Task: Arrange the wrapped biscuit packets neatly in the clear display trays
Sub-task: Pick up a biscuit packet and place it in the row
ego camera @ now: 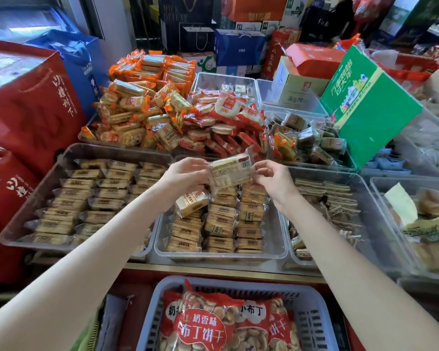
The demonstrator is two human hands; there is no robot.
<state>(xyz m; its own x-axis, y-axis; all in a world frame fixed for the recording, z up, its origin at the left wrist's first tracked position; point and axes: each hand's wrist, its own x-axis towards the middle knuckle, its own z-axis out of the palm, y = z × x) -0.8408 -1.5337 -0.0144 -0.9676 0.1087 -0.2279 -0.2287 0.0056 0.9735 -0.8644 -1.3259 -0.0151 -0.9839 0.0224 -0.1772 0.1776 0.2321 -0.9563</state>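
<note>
Both my hands hold one clear-wrapped biscuit packet [230, 171] up over the middle clear tray [279, 239]. My left hand [185, 177] grips its left end and my right hand [271, 177] pinches its right end. Below them the middle tray holds neat rows of tan biscuit packets, and one packet [192, 202] lies tilted on top at the left. The left clear tray [36, 188] is filled with flat rows of the same packets. A clear tray to the right [365, 196] holds darker layered packets in a looser pile.
Heaps of orange-wrapped [142, 102] and red-wrapped packets [226, 122] lie behind the trays. Red gift bags [28, 110] stand at the left, a green box [365, 105] at the right. A grey basket [312, 323] of bagged biscuits sits below the counter edge.
</note>
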